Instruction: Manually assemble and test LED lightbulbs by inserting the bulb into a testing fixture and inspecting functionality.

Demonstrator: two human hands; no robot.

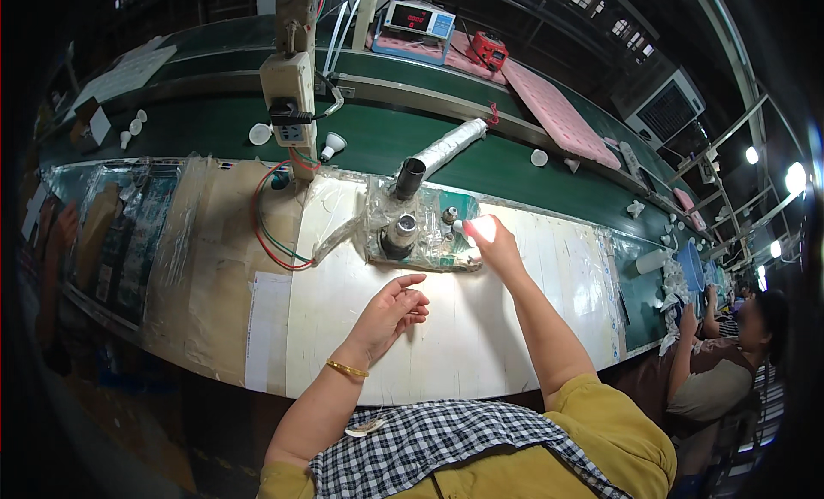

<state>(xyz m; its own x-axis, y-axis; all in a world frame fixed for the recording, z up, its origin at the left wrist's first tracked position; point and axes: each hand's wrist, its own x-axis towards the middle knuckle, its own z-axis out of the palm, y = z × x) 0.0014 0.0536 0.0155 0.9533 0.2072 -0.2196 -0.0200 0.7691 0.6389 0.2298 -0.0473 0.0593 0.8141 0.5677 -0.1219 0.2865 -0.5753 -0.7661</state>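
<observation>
The bulb (482, 231) is in the right hand (501, 247), at the right end of the jig (455, 263), and its light is on. The fingers of this hand are narrow around the bulb; the glare covers part of them, so I cannot tell how each fingertip is placed. The most important relation, in my judgement, is between the bulb and the small post (449, 214), which stands on the right part of the jig: the post is to the left of the fingers and just beside them. The long axis of the bulb seems to lie roughly along the jig, with the pale neck toward the post and the bright face toward the palm. Whether neck and post are touching, I cannot tell. Of the 2 hands, the right is clearly nearer to the bulb. The left hand (396, 308) is in front of the jig, on the wearer's side and apart from it, with its fingers half bent and nothing visible in them. On the jig, left of the post, stands 1 dark holder (399, 240); behind this holder is the black mouth of the silver tube (453, 147).
</observation>
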